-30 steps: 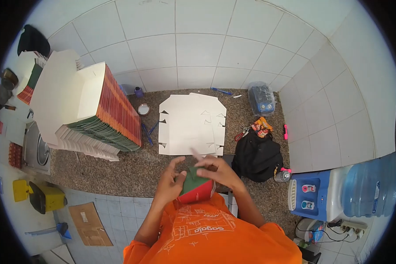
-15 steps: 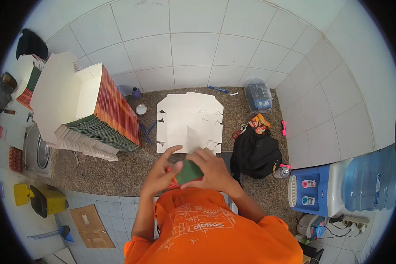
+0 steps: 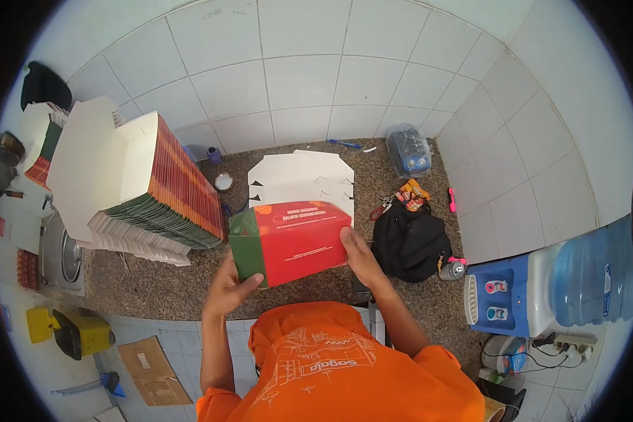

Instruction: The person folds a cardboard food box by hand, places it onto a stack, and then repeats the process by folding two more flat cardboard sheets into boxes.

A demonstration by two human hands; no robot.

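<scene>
Between my two hands is a red and green cardboard box (image 3: pixel 304 243), folded into shape, with white print and orange spots on its red face. My left hand (image 3: pixel 231 287) grips its green end at the lower left, thumb on the front. At the right edge, my right hand (image 3: pixel 361 254) holds it with the thumb on the red face. Behind and partly under the box, flat white cardboard blanks (image 3: pixel 302 172) with slots lie on the granite counter (image 3: pixel 169 281). Fingers behind the box are hidden.
A tall stack of nested red and green boxes (image 3: pixel 183 186) stands at the left. To the right are a black bag (image 3: pixel 411 243), a plastic-wrapped blue device (image 3: pixel 408 151) and a water dispenser (image 3: pixel 499 295). A sink (image 3: pixel 63 246) is at far left.
The box has been turned from end-on, close to my body, to face me broadside and raised over the blanks. My hands have moved apart to its two ends.
</scene>
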